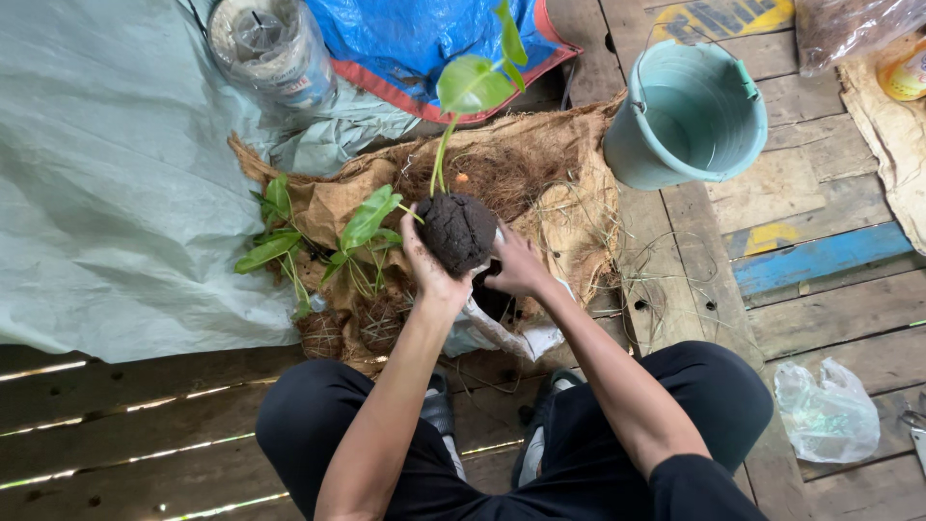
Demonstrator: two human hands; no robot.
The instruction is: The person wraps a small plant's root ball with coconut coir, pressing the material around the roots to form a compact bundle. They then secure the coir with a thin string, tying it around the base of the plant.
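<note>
I am observing both hands cupping a dark soil ball [456, 232] above the burlap sheet [540, 193]. The left hand [429, 275] is clamping the ball from its left underside, fingers curled on it. The right hand [516, 270] is pressing against the ball's lower right side, fingers closed on it. A green-leafed plant stem [442, 154] is rising from the top of the ball. Left of the ball, loose seedlings [318, 246] are lying on the burlap. To the ball's upper right, a teal bucket [687, 116] is standing on the wooden floor [820, 318]. A white bag [497, 333] is lying just beneath the ball.
</note>
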